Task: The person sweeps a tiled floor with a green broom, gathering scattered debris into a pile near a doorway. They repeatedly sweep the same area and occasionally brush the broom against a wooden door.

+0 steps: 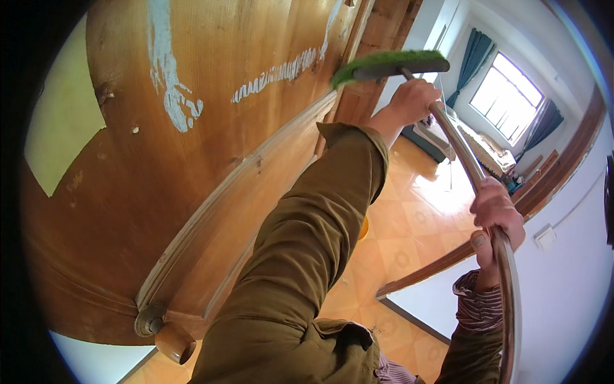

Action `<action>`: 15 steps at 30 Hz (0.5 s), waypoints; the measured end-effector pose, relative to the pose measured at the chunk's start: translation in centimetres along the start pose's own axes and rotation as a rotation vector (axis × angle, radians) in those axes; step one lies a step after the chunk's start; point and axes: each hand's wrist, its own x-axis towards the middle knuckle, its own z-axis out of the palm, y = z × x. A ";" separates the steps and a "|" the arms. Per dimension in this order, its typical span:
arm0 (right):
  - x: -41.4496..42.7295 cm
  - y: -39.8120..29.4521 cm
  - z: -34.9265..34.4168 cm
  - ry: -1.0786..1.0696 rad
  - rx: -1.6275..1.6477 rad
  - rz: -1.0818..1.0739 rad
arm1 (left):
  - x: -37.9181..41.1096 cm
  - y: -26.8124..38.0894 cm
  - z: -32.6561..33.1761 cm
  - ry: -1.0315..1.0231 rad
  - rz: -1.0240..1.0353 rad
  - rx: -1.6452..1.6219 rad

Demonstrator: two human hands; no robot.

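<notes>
A long-handled push broom with green bristles (pixel 389 61) is raised beside the wooden door (pixel 216 158). My left hand (pixel 413 103) grips its metal-looking handle (pixel 458 144) just below the dark head. Lower on the same handle, my right hand (pixel 499 211) is closed around it. The bristles face up toward the door's far edge; whether they touch the wood cannot be told. Pale whitish streaks (pixel 175 96) mark the door's face, and a second jagged streak (pixel 278 74) runs toward its far edge.
A round knob (pixel 175 341) juts from the door at lower left. Yellow paper (pixel 67 115) is stuck to the door. Beyond a brown door frame (pixel 561 177) lie a tiled floor (pixel 403 240), a bed (pixel 484 146) and a curtained window (pixel 508 98). A switch (pixel 545 237) sits on the right wall.
</notes>
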 end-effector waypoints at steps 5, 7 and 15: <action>-0.6 -0.9 -0.5 0.067 0.032 0.044 | -0.2 1.4 0.1 -0.013 -0.122 0.035; -1.4 -1.4 -0.3 0.093 0.080 0.074 | -1.7 1.8 -0.3 -0.063 -0.114 0.055; -6.6 -6.5 -2.9 0.230 0.454 0.253 | -9.0 11.3 -4.8 -0.329 -0.148 0.324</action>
